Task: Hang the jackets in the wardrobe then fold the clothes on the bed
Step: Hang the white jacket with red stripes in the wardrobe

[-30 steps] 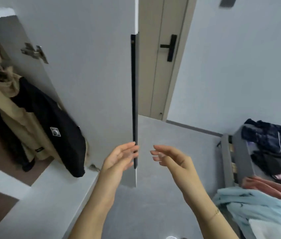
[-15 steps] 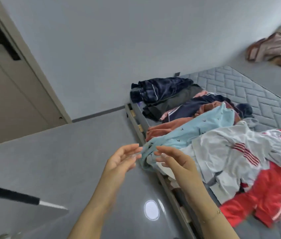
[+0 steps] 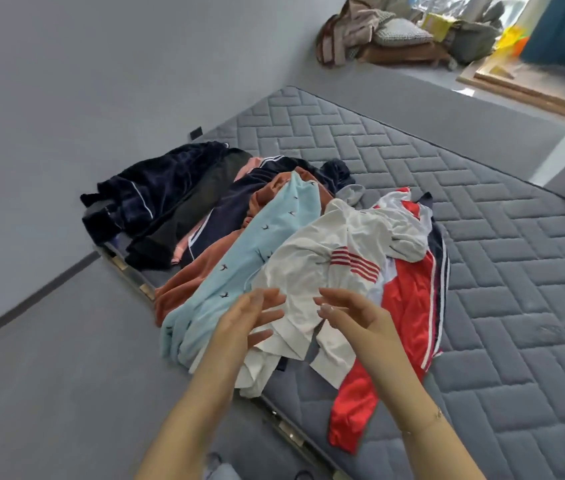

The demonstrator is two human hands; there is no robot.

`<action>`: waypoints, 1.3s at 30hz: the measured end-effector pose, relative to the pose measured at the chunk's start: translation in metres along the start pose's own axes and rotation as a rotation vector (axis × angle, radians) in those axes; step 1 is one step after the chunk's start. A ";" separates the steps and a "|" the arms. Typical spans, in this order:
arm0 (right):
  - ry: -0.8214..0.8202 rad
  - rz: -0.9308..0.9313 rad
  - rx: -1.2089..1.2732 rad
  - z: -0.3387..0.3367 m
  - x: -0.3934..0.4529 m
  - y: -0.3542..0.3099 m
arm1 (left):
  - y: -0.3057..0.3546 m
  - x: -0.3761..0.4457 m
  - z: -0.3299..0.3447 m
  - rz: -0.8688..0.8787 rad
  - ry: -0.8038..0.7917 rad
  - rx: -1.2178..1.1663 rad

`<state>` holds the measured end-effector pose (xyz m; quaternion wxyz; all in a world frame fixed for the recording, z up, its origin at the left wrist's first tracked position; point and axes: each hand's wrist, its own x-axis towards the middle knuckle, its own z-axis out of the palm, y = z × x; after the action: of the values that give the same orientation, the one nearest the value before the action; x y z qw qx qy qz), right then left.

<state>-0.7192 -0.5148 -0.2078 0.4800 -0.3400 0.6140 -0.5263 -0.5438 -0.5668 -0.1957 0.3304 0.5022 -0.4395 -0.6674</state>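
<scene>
- Presently both hands spread, holding nothing: left hand (image 3: 252,315) and right hand (image 3: 350,313) hover above the white jacket (image 3: 326,265), mid-frame on the bed (image 3: 482,237).
- Risk: the clothes overlap; lifting the white one may drag the red garment (image 3: 405,306) or light-blue top (image 3: 239,268) off the edge.
- Wardrobe out of frame; lower layers hidden.

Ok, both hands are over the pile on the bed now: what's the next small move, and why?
Probably lower both hands and take the white garment. The left hand and right hand hover open just above its near edge, holding nothing, and it lies on top of the light blue garment and red garment, so it should lift free first.
</scene>
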 end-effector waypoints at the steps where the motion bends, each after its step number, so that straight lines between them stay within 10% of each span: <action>1: 0.029 0.003 0.006 -0.007 0.009 0.001 | 0.002 0.015 0.007 -0.022 -0.020 -0.004; 15: 0.431 0.120 0.081 -0.029 0.154 0.013 | 0.001 0.250 0.051 -0.233 -0.344 0.257; 30: 0.299 0.272 0.061 -0.108 0.356 0.121 | -0.119 0.458 0.104 -0.196 0.034 0.376; 36: 0.227 0.312 0.039 -0.149 0.398 0.168 | -0.193 0.562 0.133 -0.074 -0.020 1.354; 39: 0.233 0.341 0.049 -0.165 0.397 0.191 | -0.223 0.578 0.127 -0.040 -0.080 1.402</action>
<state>-0.9815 -0.7871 -0.4874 0.4959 -0.1562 0.7011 -0.4879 -0.8264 -0.9558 -0.6065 -0.1000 0.5799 -0.7687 -0.2507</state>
